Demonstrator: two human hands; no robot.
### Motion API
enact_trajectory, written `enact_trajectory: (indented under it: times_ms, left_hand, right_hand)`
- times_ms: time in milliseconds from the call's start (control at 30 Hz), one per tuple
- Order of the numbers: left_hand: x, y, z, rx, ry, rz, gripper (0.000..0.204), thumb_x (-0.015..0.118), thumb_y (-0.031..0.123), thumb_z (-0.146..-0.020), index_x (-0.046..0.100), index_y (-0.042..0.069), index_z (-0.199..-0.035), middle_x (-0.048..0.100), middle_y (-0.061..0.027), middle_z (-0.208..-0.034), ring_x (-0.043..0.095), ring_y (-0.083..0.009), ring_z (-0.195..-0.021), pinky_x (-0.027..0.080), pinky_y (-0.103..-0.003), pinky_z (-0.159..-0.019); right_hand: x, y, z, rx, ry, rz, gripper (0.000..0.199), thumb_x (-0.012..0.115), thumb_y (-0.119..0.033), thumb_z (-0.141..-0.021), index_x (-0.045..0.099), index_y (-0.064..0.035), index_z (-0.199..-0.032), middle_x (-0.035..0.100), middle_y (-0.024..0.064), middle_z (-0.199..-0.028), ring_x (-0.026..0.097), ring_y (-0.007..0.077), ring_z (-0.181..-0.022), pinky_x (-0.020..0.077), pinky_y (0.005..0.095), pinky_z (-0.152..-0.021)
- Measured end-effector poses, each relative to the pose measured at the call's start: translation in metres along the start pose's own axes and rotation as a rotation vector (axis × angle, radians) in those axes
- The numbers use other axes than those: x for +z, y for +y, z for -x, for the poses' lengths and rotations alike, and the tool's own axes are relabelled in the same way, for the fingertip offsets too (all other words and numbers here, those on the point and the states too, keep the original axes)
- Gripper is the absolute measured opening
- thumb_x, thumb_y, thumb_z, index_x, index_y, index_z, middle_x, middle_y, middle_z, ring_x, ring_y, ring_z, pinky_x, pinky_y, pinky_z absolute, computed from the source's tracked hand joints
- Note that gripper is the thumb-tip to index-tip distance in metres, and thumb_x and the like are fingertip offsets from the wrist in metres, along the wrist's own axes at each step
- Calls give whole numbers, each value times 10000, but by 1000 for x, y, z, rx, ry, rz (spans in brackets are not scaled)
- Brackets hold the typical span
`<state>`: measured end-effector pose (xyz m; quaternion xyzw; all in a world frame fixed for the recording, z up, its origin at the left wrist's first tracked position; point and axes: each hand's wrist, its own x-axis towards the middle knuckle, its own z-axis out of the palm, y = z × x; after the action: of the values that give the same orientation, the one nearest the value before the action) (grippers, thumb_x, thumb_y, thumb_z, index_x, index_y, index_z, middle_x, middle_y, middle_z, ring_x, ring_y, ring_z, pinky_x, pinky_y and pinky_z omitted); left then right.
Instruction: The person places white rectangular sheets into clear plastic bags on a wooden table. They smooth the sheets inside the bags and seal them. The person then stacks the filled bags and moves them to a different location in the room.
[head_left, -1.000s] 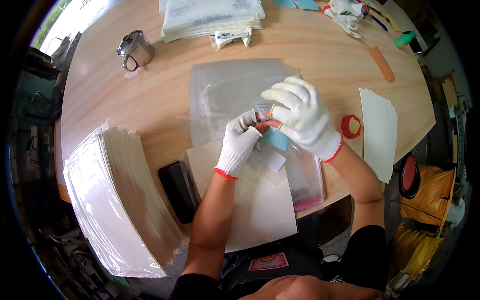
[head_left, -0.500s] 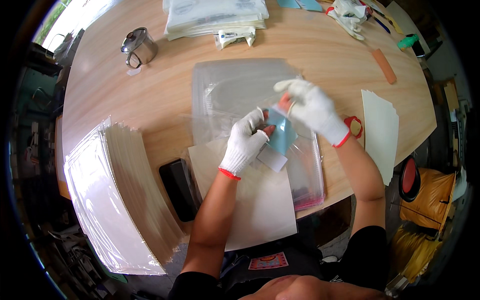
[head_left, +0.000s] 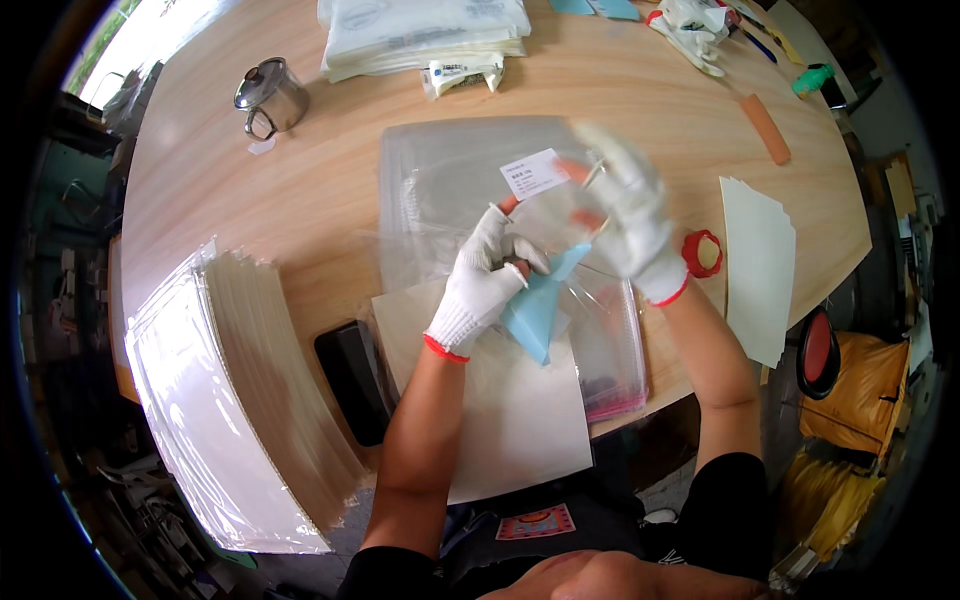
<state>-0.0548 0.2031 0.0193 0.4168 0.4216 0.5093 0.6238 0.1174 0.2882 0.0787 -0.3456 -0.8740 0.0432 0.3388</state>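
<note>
1. At 8 o'clock of the wooden table point(head_left: 300, 215), a big fanned stack of clear sleeves with cream sheets point(head_left: 235, 390) lies over the table edge.
2. At 10 o'clock stands a small metal mug with a lid point(head_left: 268, 97), well apart from the hands.
3. A black flat device point(head_left: 352, 380) lies just beside the stack, near the left forearm.
4. The left hand point(head_left: 483, 285), in a white glove with red cuff, is near the centre. Its fingers are curled closed and pinch the top of a light blue paper piece point(head_left: 535, 305), which hangs down over a cream sheet point(head_left: 520, 420).
5. Behind the hands, at 12 o'clock, lies a pile of clear plastic bags point(head_left: 450, 180).
6. A white label point(head_left: 533, 173) is in the air just above the hands, at the fingertips of the right hand.
7. The right hand point(head_left: 630, 215), also gloved, is blurred. The fingers seem half spread and nip the label edge together with thin clear film; how tight, I cannot tell.
8. At 3 o'clock are a red tape roll point(head_left: 703, 252) and a stack of cream paper point(head_left: 758, 265).
</note>
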Motion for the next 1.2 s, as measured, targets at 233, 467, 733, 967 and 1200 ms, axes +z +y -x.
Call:
enact_trajectory:
  times_ms: [233,467,733,967,1200]
  left_hand:
    - [4,1,-2,18,19,45,730,382,-106,-692,271,11,-1404,605,-38,-780,580,-104,-809,434,-241,-783]
    - [0,-3,-3,59,-11,-49,716,391,-106,-683,309,-1,-1386,611,-28,-781,570,-92,-803,432,-228,-762]
    - [4,9,0,-18,-73,-76,785,396,-113,-678,231,38,-1430,606,-45,-782,560,-102,-781,426,-228,-754]
    - [2,0,-3,16,12,-32,819,403,-123,-702,166,87,-1457,602,-55,-797,566,-116,-788,428,-228,-740]
    - [2,-1,-4,14,11,-42,818,410,-120,-698,179,90,-1454,603,-48,-792,569,-110,-795,429,-228,-735]
  right_hand:
    - [19,62,52,-15,-118,379,137,693,-212,-651,642,-113,-730,544,88,-1226,484,293,-1131,396,447,-943]
    - [6,41,31,151,17,-1,133,671,-165,-730,645,-42,-774,551,185,-1193,530,330,-1053,421,410,-914]
    - [-2,31,-5,625,-131,-722,119,642,-106,-825,641,14,-820,581,142,-1091,547,146,-950,430,277,-821]
    - [8,67,21,969,-231,-770,222,701,-182,-777,681,-7,-912,620,58,-1030,547,107,-960,422,243,-806]
    - [19,66,24,770,-313,-268,306,681,-347,-759,701,-65,-874,594,75,-1140,571,220,-1011,438,314,-832]
